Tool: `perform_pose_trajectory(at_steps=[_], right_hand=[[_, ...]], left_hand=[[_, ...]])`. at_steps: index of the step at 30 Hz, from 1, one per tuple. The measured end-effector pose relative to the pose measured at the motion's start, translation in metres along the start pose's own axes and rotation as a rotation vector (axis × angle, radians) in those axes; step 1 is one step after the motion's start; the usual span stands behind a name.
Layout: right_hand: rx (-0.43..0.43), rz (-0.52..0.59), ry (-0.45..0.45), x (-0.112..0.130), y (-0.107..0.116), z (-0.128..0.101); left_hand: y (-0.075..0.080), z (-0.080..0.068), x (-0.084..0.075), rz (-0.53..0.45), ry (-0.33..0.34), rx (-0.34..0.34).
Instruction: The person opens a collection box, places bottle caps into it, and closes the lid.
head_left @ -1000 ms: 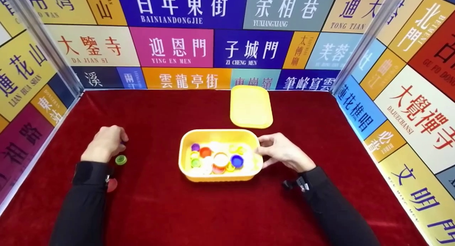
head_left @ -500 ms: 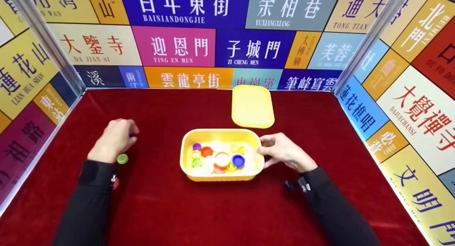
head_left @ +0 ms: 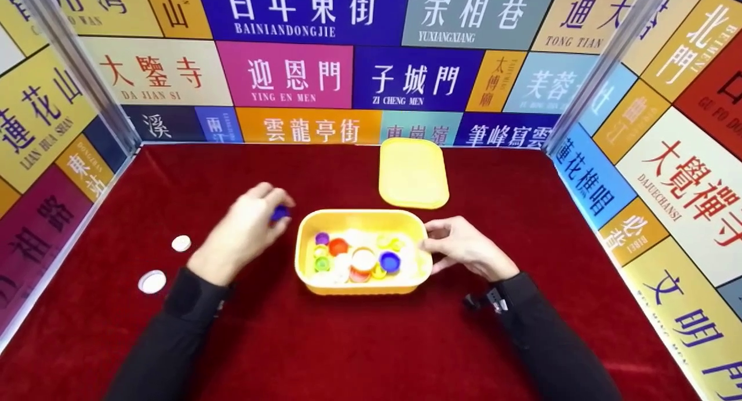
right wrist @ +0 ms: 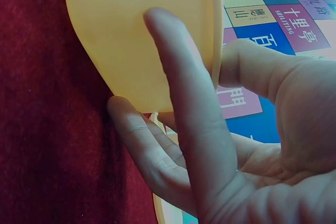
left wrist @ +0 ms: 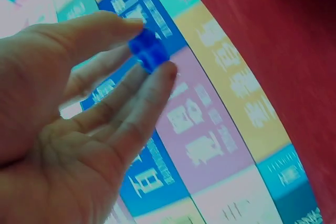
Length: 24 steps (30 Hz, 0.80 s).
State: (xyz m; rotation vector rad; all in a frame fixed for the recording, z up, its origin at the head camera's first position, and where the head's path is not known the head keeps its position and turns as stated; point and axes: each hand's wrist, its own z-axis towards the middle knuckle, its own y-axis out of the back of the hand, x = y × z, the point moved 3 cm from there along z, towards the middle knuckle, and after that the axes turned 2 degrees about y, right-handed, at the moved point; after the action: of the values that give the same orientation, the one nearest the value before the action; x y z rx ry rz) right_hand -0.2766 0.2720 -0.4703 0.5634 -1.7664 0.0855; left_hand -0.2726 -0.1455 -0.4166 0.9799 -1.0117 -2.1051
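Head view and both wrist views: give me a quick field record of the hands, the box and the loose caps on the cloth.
left hand: pinches a blue cap between thumb and fingertips, raised beside the box's left end
right hand: grips the right end wall of the yellow box, thumb over the rim
box contents: mixed caps, among them an orange cap and a purple cap
yellow lid: lies flat on the cloth behind the box
white caps: two on the red cloth, left of the left arm
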Motion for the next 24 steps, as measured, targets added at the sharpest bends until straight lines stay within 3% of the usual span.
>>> perform_pose_trajectory(at_steps=[6,13,18,24], right_hand=[[-0.005,-0.003,-0.005,0.000,0.000,0.000],[-0.003,0.004,-0.014,0.000,-0.001,0.001],[0.000,0.008,-0.011,0.001,-0.001,0.001],[0.002,0.008,-0.010,0.000,0.000,0.000]], left_hand=[[-0.024,-0.002,-0.039,-0.003,-0.149,0.044],[-0.049,-0.012,-0.061,0.048,-0.291,0.069],[-0.059,-0.016,-0.067,0.062,-0.311,0.100],[-0.063,-0.016,-0.070,0.074,-0.285,0.142]])
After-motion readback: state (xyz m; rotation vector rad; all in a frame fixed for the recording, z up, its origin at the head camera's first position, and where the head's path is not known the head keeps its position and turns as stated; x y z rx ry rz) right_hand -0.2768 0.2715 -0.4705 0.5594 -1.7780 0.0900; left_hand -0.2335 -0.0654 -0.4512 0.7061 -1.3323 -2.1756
